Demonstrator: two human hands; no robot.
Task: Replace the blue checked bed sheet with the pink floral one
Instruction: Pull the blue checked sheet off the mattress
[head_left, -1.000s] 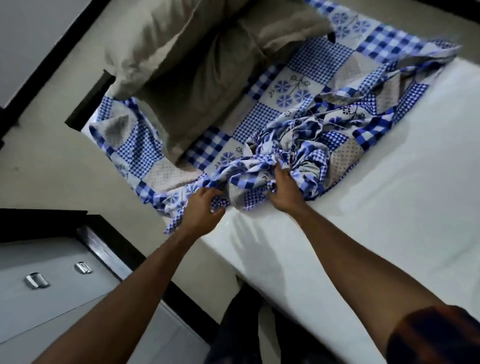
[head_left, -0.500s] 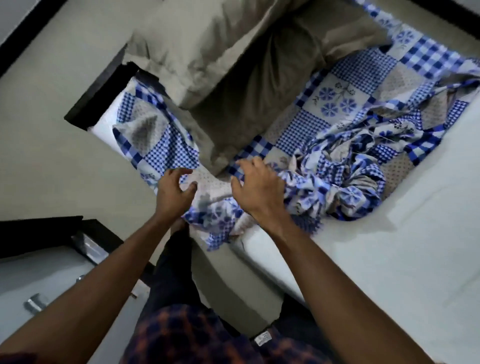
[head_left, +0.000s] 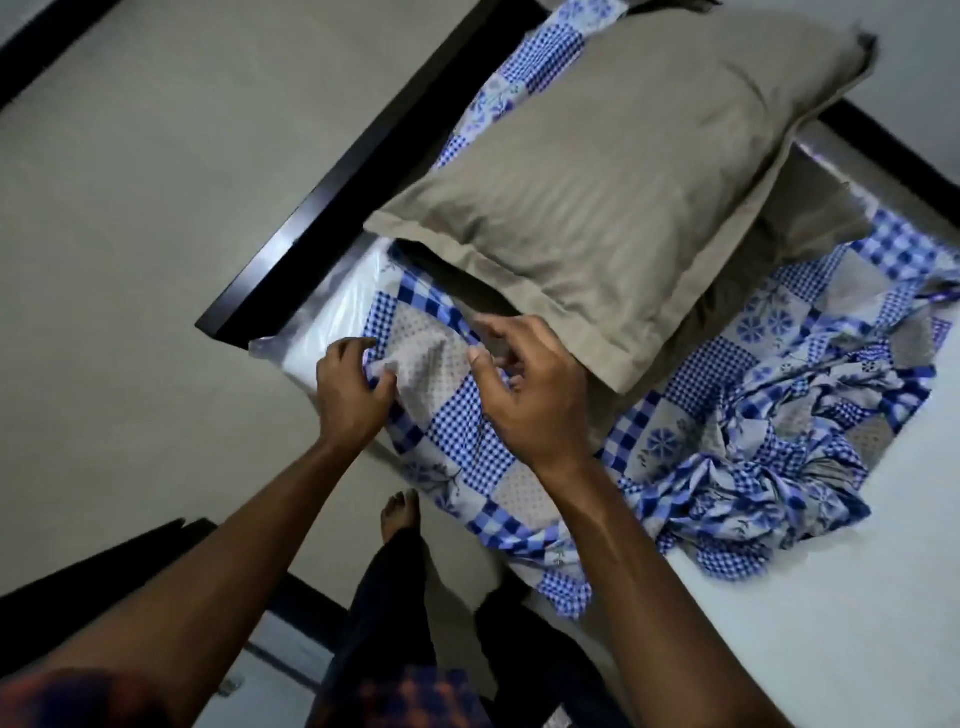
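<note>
The blue checked bed sheet (head_left: 467, 447) lies partly pulled off the white mattress (head_left: 810, 623), bunched in a heap at the right. Its head end still runs under two tan pillows (head_left: 613, 171). My left hand (head_left: 348, 395) pinches the sheet's corner near the mattress corner. My right hand (head_left: 530, 395) hovers over the sheet just in front of the lower pillow, fingers spread and loosely curled, its grip on the cloth unclear. No pink floral sheet is in view.
A dark headboard (head_left: 337, 192) runs along the bed's head beside the grey floor (head_left: 130, 260). A white cabinet with dark trim (head_left: 270, 670) stands at the lower left. My foot (head_left: 400, 514) and dark trousers are next to the bed.
Both hands left the bunched heap and moved up to the sheet's corner by the pillows. The view swung toward the headboard, and the mattress corner is now uncovered.
</note>
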